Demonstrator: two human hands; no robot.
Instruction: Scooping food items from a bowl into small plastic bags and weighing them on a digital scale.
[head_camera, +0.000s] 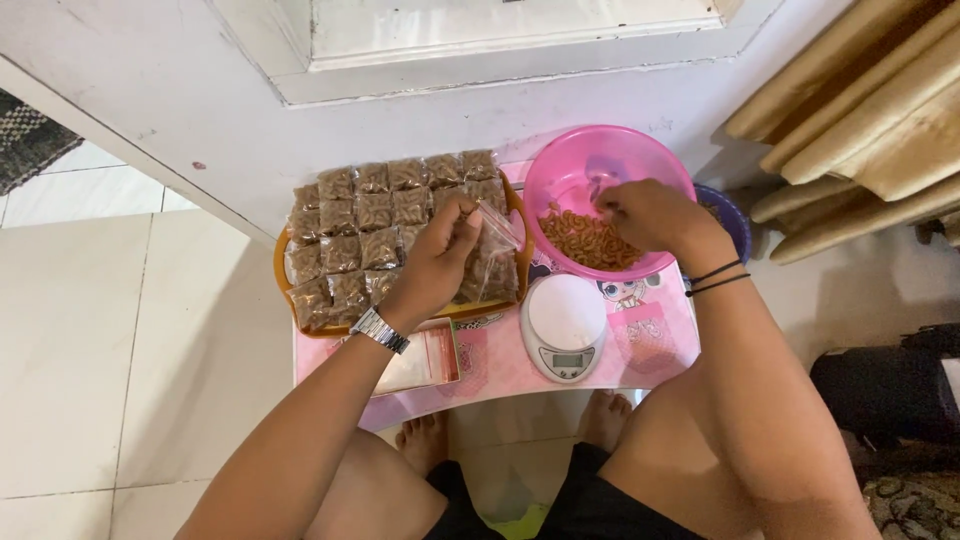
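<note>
My left hand (437, 258), with a metal watch on the wrist, pinches a small clear plastic bag (497, 232) and holds it over the orange tray (283, 282). My right hand (650, 213) reaches into the pink bowl (590, 155), fingers on the brown curled snacks (583, 240) inside. The tray carries several filled small bags of the same brown snack (360, 215) in rows. A white round kitchen scale (563, 325) sits on the pink low table (660, 345) just below the bowl.
A stack of empty clear bags (425, 362) lies on the table by my left wrist. A purple bowl (735, 215) peeks out behind my right hand. Folded beige fabric (860, 110) is at the right, a white wall base behind, tiled floor to the left.
</note>
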